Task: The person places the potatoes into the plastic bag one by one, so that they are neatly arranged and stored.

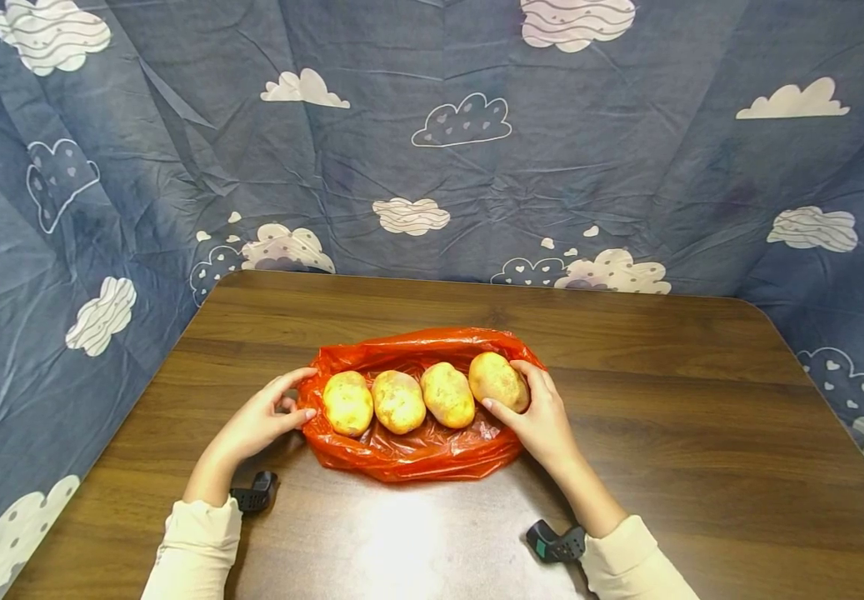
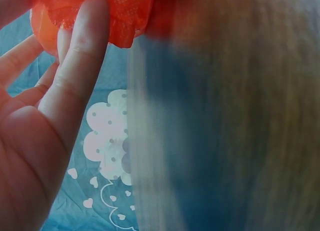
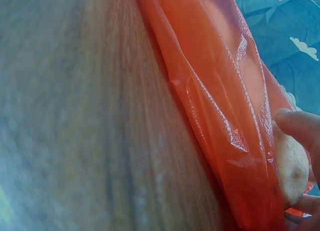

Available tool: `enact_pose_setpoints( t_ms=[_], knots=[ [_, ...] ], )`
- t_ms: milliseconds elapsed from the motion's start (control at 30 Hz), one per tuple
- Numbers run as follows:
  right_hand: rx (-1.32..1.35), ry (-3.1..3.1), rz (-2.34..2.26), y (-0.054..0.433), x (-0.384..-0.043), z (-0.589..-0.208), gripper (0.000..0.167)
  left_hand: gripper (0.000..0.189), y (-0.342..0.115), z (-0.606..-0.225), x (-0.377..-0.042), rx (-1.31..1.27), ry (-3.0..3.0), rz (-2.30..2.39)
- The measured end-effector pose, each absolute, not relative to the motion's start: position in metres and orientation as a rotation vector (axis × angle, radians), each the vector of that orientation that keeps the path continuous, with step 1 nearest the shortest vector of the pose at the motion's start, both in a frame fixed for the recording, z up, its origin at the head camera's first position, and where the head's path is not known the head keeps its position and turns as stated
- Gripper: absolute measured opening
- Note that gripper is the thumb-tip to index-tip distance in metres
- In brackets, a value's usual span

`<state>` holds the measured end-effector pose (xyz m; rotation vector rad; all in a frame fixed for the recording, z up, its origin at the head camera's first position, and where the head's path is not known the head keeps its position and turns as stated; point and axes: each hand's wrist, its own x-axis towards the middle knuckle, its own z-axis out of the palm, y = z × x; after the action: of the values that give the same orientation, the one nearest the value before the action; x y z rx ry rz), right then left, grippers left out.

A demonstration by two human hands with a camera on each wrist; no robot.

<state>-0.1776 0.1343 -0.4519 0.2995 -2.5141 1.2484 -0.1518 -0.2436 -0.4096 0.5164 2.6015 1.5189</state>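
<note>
A red plastic bag [image 1: 432, 467] lies spread open on the table, with several potatoes in a row inside it. At its left end my left hand [image 1: 262, 419] holds the bag's edge between thumb and fingers, beside the leftmost potato [image 1: 347, 403]. My right hand [image 1: 547, 421] grips the rightmost potato [image 1: 495, 379], thumb in front and fingers behind. Between these two sit a second potato [image 1: 399, 402] and a third potato [image 1: 448, 395]. In the right wrist view, the bag's side [image 3: 225, 116] partly hides the gripped potato [image 3: 291, 163].
The brown wooden table [image 1: 686, 417] extends around the bag on all sides. Blue cloth [image 1: 469, 183] with a cloud pattern hangs behind and beside it. A black wrist camera is worn at each wrist, the left camera [image 1: 255, 493] and the right camera [image 1: 555, 542].
</note>
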Motion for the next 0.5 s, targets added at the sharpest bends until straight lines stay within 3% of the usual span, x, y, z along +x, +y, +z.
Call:
enact_pose_setpoints(
  t_ms=[500],
  knots=[
    [0.360,-2.456,1.250,0.133,-0.175,-0.447,0.058,0.052,-0.245,-0.416,-0.156,0.502,2.620,1.488]
  ],
)
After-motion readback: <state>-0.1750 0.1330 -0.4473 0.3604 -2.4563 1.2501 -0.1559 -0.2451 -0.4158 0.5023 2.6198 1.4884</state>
